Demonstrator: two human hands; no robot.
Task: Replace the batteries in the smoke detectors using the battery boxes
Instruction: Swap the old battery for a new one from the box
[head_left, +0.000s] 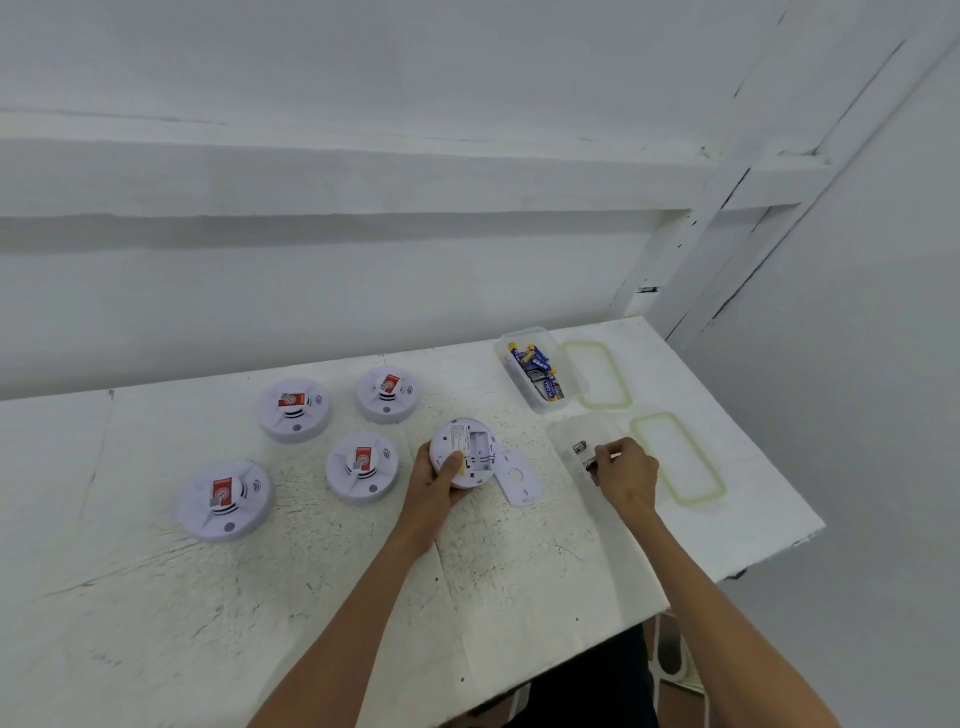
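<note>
Left hand (435, 486) grips the open detector (464, 453), which is turned back-side up and lifted a bit off the white worktop (311, 597). Its fingers are curled under the rim and the thumb is pressed on the back; the battery bay faces up. The loose back plate (519, 480) lies flat just right of it, touching or nearly touching. Right hand (626, 474) has thumb and fingers pinched on a dark battery (590, 464) at the near clear box (565, 435); can't tell if the battery is already inside or just above it. A second dark battery (579, 447) is in that box. The far clear box (522, 387), behind it, holds blue batteries (537, 370). Two green-rimmed lids lie right of the boxes: far lid (597, 375) and near lid (675, 458). Four more units are face up with red stickers, left of the hands: near-left detector (224, 500), far-left detector (293, 410), middle detector (362, 466), far-middle detector (388, 393), all apart from each other. White wall behind.
</note>
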